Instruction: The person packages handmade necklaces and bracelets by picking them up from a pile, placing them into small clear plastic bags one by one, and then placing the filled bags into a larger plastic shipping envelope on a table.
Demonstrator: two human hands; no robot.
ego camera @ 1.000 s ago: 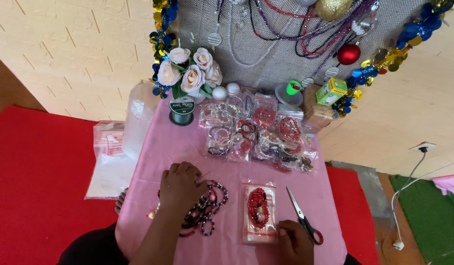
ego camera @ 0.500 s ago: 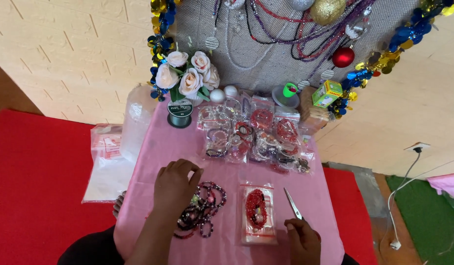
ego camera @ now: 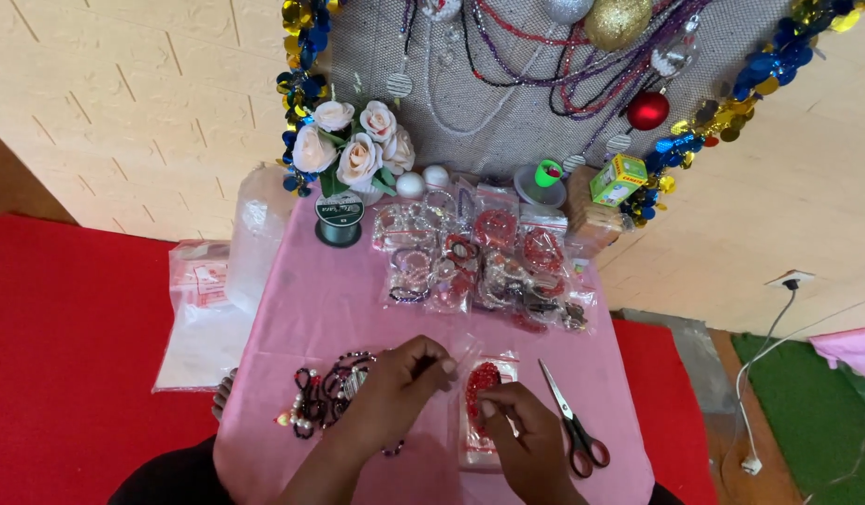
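Note:
A clear plastic packet point(ego camera: 472, 447) with red beads point(ego camera: 480, 383) inside lies near the front of the pink-covered table point(ego camera: 339, 290). My right hand point(ego camera: 529, 438) rests on the packet, fingertips pressing by the red beads. My left hand point(ego camera: 400, 385) pinches the packet's upper left corner. To the left of that hand a heap of dark and red bead strings point(ego camera: 327, 388) lies on the cloth. Scissors point(ego camera: 571, 423) with black handles lie just right of my right hand, not held.
Several bagged bracelets point(ego camera: 479, 262) fill the table's middle. Behind them stand a thread spool point(ego camera: 340, 221), pale roses point(ego camera: 353, 148), a green box point(ego camera: 617, 179) and a board hung with necklaces point(ego camera: 563, 65). Plastic bags point(ego camera: 208, 309) lie on the red floor mat at left. A cable point(ego camera: 764, 374) runs at right.
My left hand has moved right, off the bead heap, to the packet. My right hand has moved from the table's front edge up onto the packet. The scissors stay put.

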